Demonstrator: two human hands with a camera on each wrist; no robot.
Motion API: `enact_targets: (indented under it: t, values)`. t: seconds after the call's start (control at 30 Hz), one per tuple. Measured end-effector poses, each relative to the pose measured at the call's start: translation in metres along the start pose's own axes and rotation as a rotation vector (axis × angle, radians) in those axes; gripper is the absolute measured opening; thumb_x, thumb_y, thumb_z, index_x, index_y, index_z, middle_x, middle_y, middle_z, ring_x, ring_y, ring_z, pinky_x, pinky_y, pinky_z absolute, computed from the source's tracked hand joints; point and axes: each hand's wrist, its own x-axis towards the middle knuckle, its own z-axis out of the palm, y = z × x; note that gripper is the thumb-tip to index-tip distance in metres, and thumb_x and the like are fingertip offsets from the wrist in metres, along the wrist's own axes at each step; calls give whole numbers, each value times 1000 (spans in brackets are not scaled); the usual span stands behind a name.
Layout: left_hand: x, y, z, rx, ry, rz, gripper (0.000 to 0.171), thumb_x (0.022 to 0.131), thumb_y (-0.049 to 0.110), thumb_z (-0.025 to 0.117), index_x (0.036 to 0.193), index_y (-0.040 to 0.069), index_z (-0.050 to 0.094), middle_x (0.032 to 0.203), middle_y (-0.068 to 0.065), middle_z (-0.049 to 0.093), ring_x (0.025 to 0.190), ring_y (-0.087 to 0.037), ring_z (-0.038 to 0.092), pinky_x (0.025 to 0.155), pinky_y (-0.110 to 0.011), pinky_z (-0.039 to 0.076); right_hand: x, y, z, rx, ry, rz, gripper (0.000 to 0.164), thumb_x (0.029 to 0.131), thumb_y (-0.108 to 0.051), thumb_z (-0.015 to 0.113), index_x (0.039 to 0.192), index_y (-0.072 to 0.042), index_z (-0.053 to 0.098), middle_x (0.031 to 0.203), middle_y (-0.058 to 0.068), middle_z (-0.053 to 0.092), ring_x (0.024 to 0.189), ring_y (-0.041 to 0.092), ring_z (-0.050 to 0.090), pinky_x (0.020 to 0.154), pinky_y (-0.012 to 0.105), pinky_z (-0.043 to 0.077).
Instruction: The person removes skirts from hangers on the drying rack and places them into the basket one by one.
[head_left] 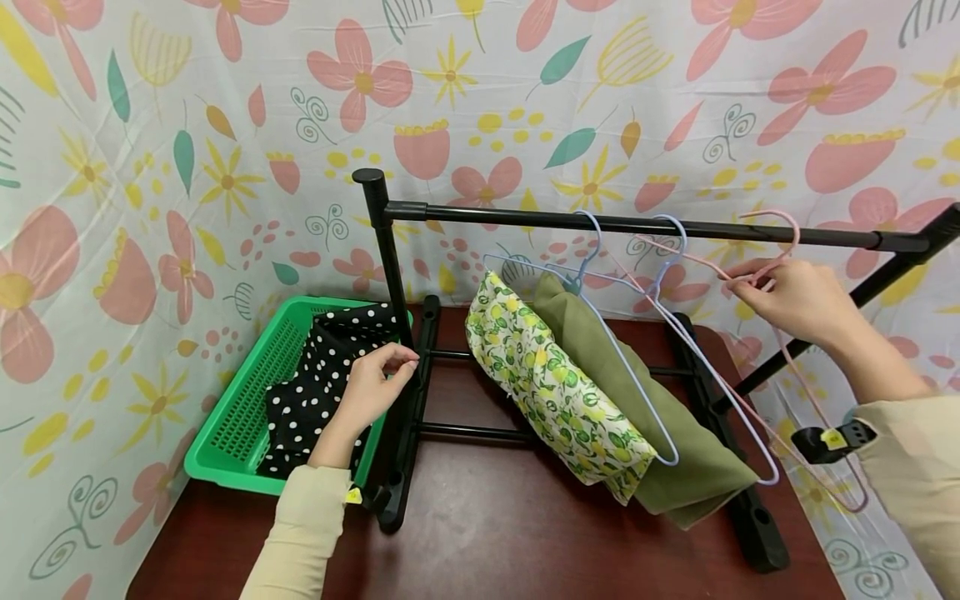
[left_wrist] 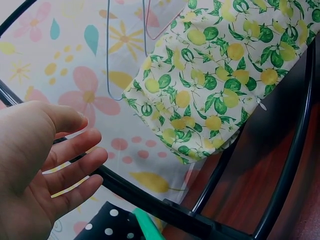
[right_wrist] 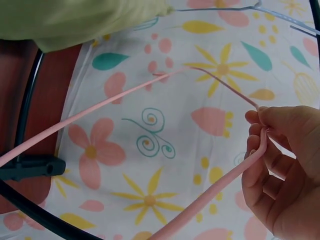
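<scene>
My right hand [head_left: 802, 300] pinches a pink clothes hanger [right_wrist: 215, 187] at its neck, with the hook up by the rack's black rail [head_left: 480, 217]. Nothing hangs on this hanger's lower bar. Further left along the rail, a blue hanger [head_left: 626, 367] carries a lemon-print cloth [head_left: 555, 383], and a lavender hanger [head_left: 678, 237] carries an olive-green cloth [head_left: 697, 471]. My left hand [head_left: 371, 387] hovers by the rack's left post, over the edge of a green basket [head_left: 217, 467]. Its fingers are loosely bent around nothing, as the left wrist view shows.
A black polka-dot cloth [head_left: 300, 408] lies in the basket, left of the rack. The rack's left foot [head_left: 393, 500] and right foot [head_left: 757, 525] stand on a dark red-brown table [head_left: 480, 533]. Flower-printed fabric [head_left: 247, 108] hangs behind and at both sides.
</scene>
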Motion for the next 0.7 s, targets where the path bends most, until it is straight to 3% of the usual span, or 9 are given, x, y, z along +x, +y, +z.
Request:
enact_targets:
  t: [0.3, 0.7]
  values:
    - [0, 0, 1, -3, 0, -10, 8, 89, 13, 61, 93, 17, 66, 90, 2, 68, 79, -10, 63, 71, -28, 52, 4, -2, 7, -19, -1, -16, 30, 91, -27, 55, 98, -3, 71, 63, 4, 65, 35, 13, 28, 37, 29, 25]
    - [-1, 2, 11, -19, -27, -28, 9, 89, 14, 60, 94, 18, 66, 89, 4, 68, 78, -7, 61, 69, -25, 51, 5, -3, 17, -8, -7, -23, 28, 90, -25, 55, 96, -5, 72, 48, -5, 53, 33, 10, 23, 36, 27, 23]
